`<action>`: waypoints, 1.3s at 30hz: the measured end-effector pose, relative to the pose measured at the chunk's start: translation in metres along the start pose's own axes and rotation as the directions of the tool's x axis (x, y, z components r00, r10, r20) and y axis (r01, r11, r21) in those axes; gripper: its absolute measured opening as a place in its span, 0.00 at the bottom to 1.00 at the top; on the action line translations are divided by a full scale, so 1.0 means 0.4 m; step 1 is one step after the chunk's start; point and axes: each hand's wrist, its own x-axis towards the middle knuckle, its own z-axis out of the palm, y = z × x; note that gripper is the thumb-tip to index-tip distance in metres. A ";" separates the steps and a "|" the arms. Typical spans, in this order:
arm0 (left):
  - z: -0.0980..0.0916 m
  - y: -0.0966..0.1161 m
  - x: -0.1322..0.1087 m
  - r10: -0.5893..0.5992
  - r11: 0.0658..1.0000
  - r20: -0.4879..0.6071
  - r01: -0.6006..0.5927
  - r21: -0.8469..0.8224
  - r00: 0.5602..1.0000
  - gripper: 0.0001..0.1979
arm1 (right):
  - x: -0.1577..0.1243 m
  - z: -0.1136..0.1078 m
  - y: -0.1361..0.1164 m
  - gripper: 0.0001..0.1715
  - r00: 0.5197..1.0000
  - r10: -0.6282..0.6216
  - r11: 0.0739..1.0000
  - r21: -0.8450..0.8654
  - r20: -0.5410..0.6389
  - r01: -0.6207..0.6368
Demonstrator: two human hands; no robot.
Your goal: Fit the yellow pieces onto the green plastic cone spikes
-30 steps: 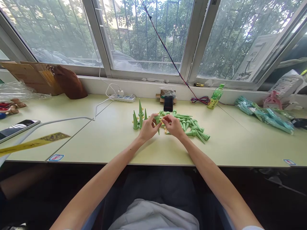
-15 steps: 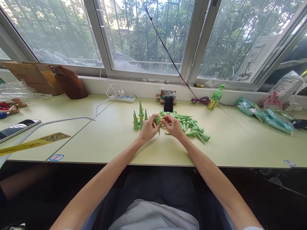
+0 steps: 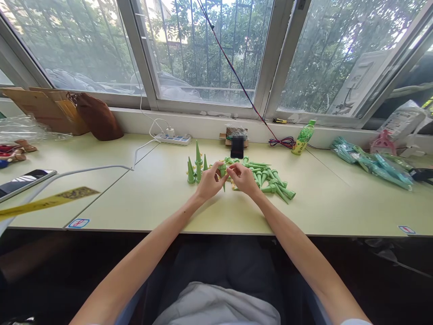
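My left hand is closed around a green plastic cone spike, point down, over the pale green table. My right hand pinches a small yellow piece against the top of that spike. A loose pile of green cone spikes lies just right of my hands. Several green cone spikes stand upright just left of them.
A black phone leans on a small box behind the pile. A power strip and white cable sit back left. A green bottle stands back right. Teal packets lie far right; another phone and a yellow tape far left.
Almost nothing has moved. My fingers have shifted slightly on the spike and the small yellow piece; both hands stay in the same place.
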 end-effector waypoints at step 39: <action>-0.005 0.008 0.000 -0.053 0.998 0.017 0.054 -0.032 0.998 0.17 | 0.000 -0.002 -0.004 0.17 0.999 0.023 0.994 0.109 -0.027 -0.020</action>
